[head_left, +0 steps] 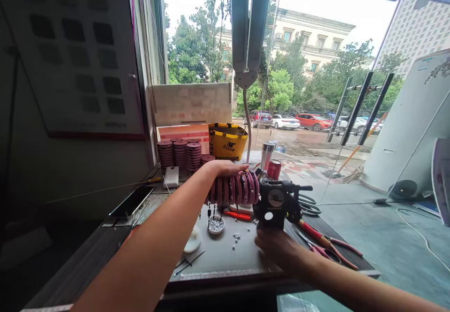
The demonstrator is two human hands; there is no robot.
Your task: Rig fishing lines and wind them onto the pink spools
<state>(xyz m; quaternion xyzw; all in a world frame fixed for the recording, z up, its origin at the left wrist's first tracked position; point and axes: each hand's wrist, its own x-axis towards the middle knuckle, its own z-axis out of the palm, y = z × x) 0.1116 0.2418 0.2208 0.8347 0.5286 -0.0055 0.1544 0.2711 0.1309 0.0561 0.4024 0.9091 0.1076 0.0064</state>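
The left hand (228, 167), fingers extended, lies over the row of purple discs (234, 189) beside the black device (276, 204); the right hand (272, 244) is at the device's base, though how far it is open I cannot tell

A row of mauve discs (234, 189) is seen side by side on edge above the pale work surface (225, 260), its top partly hidden. Dark strands (209, 211) are hung from its near side, and small pale beads are seen along the discs. Close at its right end, a black device (277, 204) is held upright; its near face is marked by a round dial (275, 198) above a white spot (268, 216).
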